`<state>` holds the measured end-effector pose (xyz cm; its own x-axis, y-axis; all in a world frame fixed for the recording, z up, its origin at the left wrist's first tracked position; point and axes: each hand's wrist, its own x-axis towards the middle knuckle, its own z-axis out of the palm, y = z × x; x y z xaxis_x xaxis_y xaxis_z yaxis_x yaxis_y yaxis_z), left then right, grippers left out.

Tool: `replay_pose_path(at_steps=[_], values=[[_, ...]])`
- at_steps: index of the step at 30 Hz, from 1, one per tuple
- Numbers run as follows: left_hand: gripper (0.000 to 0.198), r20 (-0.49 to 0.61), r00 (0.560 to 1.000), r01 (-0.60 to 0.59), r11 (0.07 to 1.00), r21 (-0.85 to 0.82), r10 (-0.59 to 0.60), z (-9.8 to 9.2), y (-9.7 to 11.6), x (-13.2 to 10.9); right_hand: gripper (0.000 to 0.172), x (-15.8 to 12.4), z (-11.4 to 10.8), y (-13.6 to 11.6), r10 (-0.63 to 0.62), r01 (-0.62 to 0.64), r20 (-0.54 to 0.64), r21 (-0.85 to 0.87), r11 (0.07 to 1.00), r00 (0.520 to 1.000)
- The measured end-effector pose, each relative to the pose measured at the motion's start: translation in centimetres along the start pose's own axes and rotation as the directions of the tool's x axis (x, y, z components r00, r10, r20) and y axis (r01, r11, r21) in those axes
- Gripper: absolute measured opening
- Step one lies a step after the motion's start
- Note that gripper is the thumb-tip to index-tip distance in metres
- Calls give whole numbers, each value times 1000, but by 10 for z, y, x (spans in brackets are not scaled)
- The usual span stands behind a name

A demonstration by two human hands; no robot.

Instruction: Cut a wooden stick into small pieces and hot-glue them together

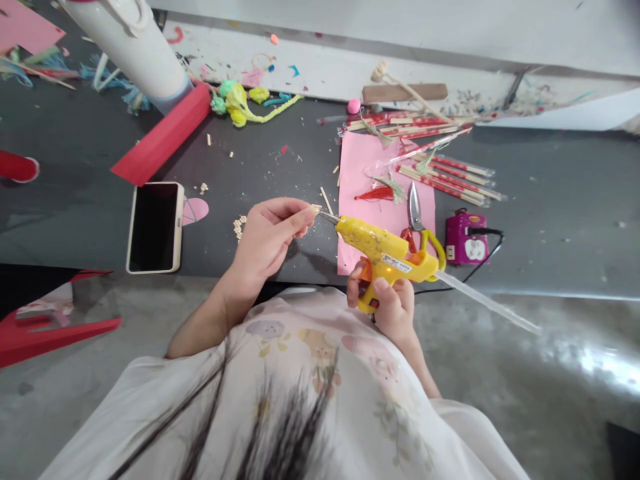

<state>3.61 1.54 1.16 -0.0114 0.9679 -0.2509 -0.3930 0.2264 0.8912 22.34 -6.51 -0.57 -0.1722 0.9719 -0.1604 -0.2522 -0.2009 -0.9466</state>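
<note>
My right hand (389,301) grips the handle of a yellow glue gun (387,252) with an orange trigger; a clear glue stick (487,303) juts from its back. The gun's metal nozzle points left and meets a small pale wooden piece (315,209). My left hand (270,233) pinches that piece between thumb and fingertips, just above the dark table's (550,220) front edge.
A phone (154,227) lies face up at the left. Pink paper (365,200), yellow-handled scissors (420,223), a purple box (466,239) with a black cable and several red-wrapped sticks (450,175) lie to the right. A red strip (163,135) and white cylinder (133,47) stand behind.
</note>
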Motion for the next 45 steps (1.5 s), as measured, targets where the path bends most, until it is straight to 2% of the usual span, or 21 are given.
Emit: replay_pose_path(at_steps=[14,21,24,26,27,29,31,33,35,38,41,45], values=[[15,-6,1000,-19,1000,-19,19,-2,-2,4,24,-1,-2,0,-43,43,6,8,999,999],[14,-17,999,-38,999,7,38,-6,-6,7,29,-1,-4,-3,-96,92,-71,-50,994,993],[12,-42,997,-65,998,11,65,-7,-7,10,25,0,-13,-3,-178,159,-135,-138,978,975],[10,-67,994,-86,996,21,87,-8,-8,12,19,2,-22,-4,-220,144,-216,-320,937,951],[10,-78,992,-96,995,27,98,-8,-9,13,17,3,-28,-5,-247,105,-267,-453,885,931],[9,-90,990,-109,993,33,112,-9,-11,14,20,6,-40,-9,-311,4,-312,-700,714,898],[10,-94,988,-117,992,42,120,-10,-12,15,30,12,-50,-13,-388,-57,-291,-856,514,875],[11,-99,987,-125,991,54,130,-11,-14,16,41,20,-58,-17,-409,0,-115,-963,270,905],[11,-97,986,-133,989,60,138,-12,-15,16,45,29,-63,-20,-357,83,81,-996,-8,931],[10,-86,984,-151,987,59,156,-14,-16,17,48,44,-65,-22,-194,93,155,-951,-296,969],[10,-82,982,-163,985,63,168,-18,-18,17,47,58,-66,-23,-104,119,188,-878,-463,977],[9,-97,981,-161,985,64,167,-22,-19,17,49,70,-71,-27,-127,76,176,-825,-560,976]])
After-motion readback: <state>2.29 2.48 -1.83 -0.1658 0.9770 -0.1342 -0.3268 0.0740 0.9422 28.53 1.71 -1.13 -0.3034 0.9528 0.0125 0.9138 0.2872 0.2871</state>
